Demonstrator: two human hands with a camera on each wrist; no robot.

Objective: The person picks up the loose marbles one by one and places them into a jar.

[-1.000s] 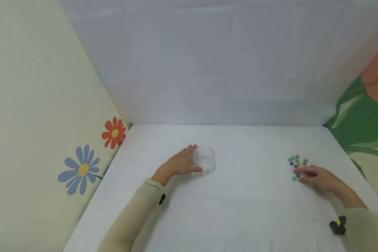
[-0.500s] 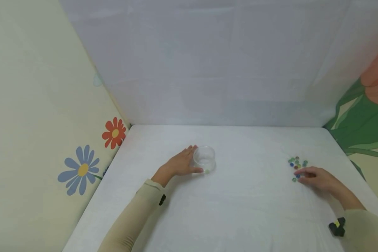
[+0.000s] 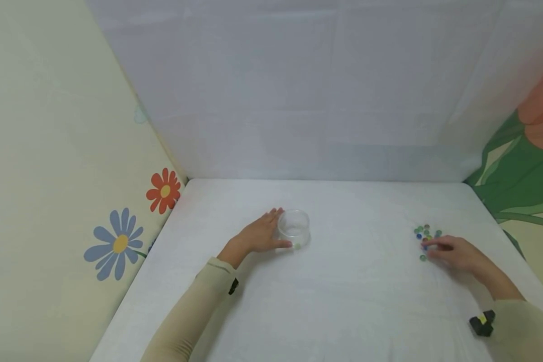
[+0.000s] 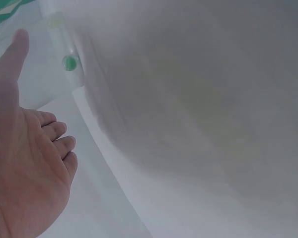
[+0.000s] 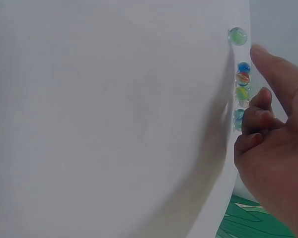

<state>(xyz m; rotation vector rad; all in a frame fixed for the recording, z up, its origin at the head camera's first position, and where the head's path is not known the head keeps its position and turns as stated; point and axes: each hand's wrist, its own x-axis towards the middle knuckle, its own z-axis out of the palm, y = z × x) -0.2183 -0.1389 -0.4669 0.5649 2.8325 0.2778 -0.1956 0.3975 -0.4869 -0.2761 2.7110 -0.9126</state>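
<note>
A clear round container (image 3: 294, 227) stands on the white cloth. My left hand (image 3: 259, 235) rests against its left side, fingers behind and straight thumb in front. A pale green marble (image 3: 297, 246) shows by the thumb tip; in the left wrist view a green marble (image 4: 69, 63) shows at the clear plastic. My right hand (image 3: 457, 254) hovers at a cluster of coloured marbles (image 3: 427, 233), thumb and index finger apart about a blue marble (image 5: 244, 67). Its other fingers are curled in the right wrist view. A green marble (image 3: 423, 258) lies just in front.
The white cloth (image 3: 344, 301) covers the table, and a white sheet (image 3: 326, 90) rises behind it. Flower-patterned panels (image 3: 119, 244) stand at the left and right. Both sleeves have small black devices near the wrists.
My right hand has shifted slightly back toward the marble cluster, its fingertips now covering part of the blue marble. My left hand and the container have not visibly moved.
</note>
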